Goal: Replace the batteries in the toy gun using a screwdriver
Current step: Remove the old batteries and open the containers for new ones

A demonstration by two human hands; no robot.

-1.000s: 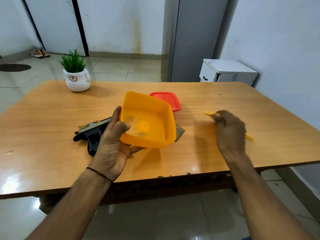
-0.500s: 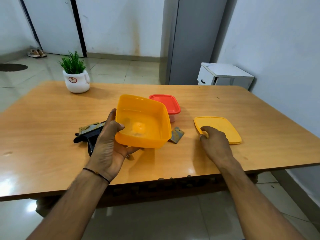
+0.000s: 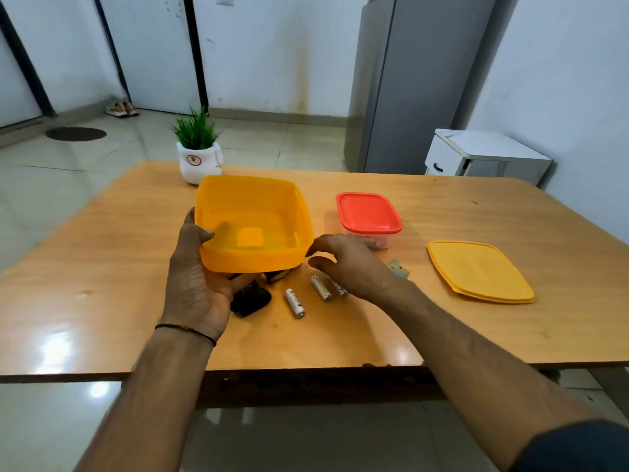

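Note:
My left hand [image 3: 197, 277] grips the left side of an open, empty yellow container [image 3: 253, 223], held a little above the table. Beneath it lies the black toy gun [image 3: 250, 299], mostly hidden by the container and my palm. Three batteries [image 3: 294, 303] lie on the table in front of the container, the rightmost partly under my right hand [image 3: 350, 264]. That hand hovers with relaxed fingers beside the container's right corner and holds nothing. A small grey battery cover [image 3: 398, 268] peeks out past my right hand. No screwdriver is in sight.
The yellow lid [image 3: 480, 270] lies flat on the wooden table [image 3: 102, 267] at the right. A clear box with a red lid [image 3: 369, 214] stands behind my right hand. A potted plant [image 3: 199, 155] sits at the far edge. A white cabinet [image 3: 483, 155] stands beyond the table.
My right hand left the yellow lid on the table and moved left to the container's right corner. Batteries now lie on the table. The view has shifted, bringing the container further from me.

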